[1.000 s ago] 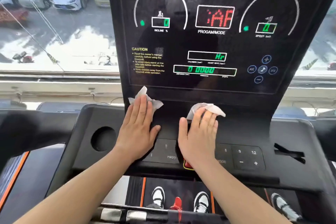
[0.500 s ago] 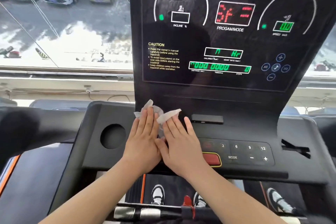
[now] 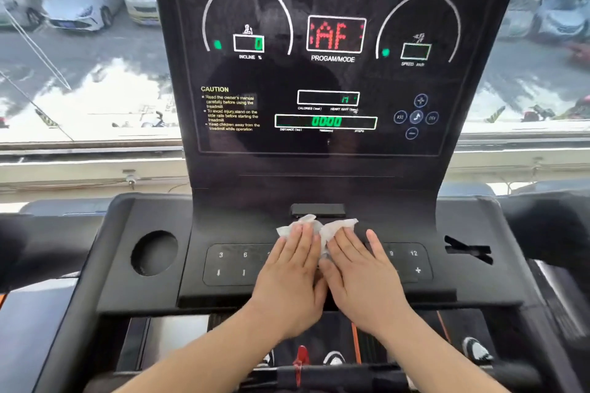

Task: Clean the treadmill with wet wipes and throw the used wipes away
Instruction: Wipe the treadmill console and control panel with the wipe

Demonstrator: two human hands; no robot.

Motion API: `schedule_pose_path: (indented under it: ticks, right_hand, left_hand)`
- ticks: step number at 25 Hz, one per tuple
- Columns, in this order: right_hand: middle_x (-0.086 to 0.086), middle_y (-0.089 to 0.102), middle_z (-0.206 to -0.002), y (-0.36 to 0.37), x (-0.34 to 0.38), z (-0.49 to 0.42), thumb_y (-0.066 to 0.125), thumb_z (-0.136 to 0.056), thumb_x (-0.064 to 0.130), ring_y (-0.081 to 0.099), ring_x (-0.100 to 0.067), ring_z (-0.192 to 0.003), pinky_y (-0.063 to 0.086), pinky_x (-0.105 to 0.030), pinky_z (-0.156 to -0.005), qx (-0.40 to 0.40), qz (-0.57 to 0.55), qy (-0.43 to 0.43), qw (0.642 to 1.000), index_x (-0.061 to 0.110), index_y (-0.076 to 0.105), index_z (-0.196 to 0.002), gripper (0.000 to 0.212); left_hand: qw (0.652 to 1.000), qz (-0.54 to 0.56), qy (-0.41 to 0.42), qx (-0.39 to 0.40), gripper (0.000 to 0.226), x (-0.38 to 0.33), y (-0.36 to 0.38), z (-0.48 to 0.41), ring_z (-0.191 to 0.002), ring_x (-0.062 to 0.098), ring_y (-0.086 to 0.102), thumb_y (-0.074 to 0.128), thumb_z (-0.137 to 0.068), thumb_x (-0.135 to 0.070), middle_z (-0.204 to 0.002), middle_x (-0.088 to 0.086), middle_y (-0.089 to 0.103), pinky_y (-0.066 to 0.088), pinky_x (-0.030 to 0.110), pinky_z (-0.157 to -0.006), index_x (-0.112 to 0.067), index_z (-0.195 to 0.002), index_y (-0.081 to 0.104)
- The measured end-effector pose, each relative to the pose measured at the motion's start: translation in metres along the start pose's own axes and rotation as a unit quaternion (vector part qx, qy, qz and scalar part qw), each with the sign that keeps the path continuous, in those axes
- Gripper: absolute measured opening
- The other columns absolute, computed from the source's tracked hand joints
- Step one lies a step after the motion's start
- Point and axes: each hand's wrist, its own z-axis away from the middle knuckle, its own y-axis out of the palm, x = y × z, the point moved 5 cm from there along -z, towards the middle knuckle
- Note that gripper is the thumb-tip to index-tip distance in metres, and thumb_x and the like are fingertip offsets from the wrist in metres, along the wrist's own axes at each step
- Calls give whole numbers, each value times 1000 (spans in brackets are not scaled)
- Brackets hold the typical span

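Observation:
The black treadmill console (image 3: 153,290) fills the view, its lit display panel (image 3: 329,73) standing upright behind a flat button strip (image 3: 230,263). My left hand (image 3: 292,277) lies flat on the strip's middle, pressing a white wet wipe (image 3: 297,228) that sticks out past the fingertips. My right hand (image 3: 360,277) lies flat right beside it, thumbs touching, pressing a second white wipe (image 3: 338,228). Both wipes meet just below a small black slot (image 3: 317,210). The middle buttons are hidden under my hands.
A round cup hole (image 3: 154,253) sits at the console's left, a clip slot (image 3: 467,250) at its right. Black handrails (image 3: 32,242) run off both sides. Below, the belt, my shoes (image 3: 477,349) and a red safety clip (image 3: 300,360) show. Parked cars lie beyond the window.
My two hands came together from apart a second ago, slid left, and now sit side by side at the middle of the button strip, both wipes still under them.

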Motion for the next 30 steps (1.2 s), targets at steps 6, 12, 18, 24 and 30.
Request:
schedule_pose_path:
  ticks: [6, 12, 18, 24, 30]
  right_hand:
    - [8, 34, -163, -9, -114, 15, -3, -99, 54, 19, -8, -154, 5, -45, -127, -1, -1, 67, 998, 23, 39, -156, 77]
    - [4, 23, -168, -7, -166, 26, -10, -95, 52, 9, -13, -157, 2, -47, -127, 1, -22, 90, 996, 20, 26, -160, 81]
    - [-1, 1, -171, -9, -159, -5, -2, -100, 54, -8, -18, -157, -4, -46, -127, -20, -47, 44, 998, 18, 8, -163, 74]
    - [2, -9, -170, -12, -168, -19, 1, -101, 54, -15, -15, -156, -9, -49, -126, -29, -52, 11, 998, 20, 0, -163, 70]
    - [4, 12, -170, 10, -185, 42, -1, -101, 47, -1, -11, -157, -3, -43, -127, -24, -156, 2, 988, 18, 18, -163, 70]
  left_hand:
    - [999, -7, 38, 11, 75, -82, 3, -58, -154, 18, -24, 16, -103, -56, -169, 2, -18, -13, 40, -126, -16, -163, -5]
    - [997, -36, 73, 14, 71, -146, 15, -97, -155, 18, -19, 16, -104, -49, -170, 3, -12, -8, 41, -127, -15, -163, -2]
    - [988, -125, -75, -57, 78, -84, 5, -78, -154, 23, -24, 7, -102, -60, -168, 10, -21, -7, 46, -126, -11, -161, -10]
    - [990, -94, -57, -87, 81, -105, -7, -115, -151, 31, -30, 11, -100, -59, -166, 16, -25, -8, 49, -126, -10, -161, -9]
    - [998, -54, 37, 16, 82, -168, 16, -105, -155, 26, -21, -5, -90, -47, -168, 11, -15, -6, 45, -126, -9, -162, -2]
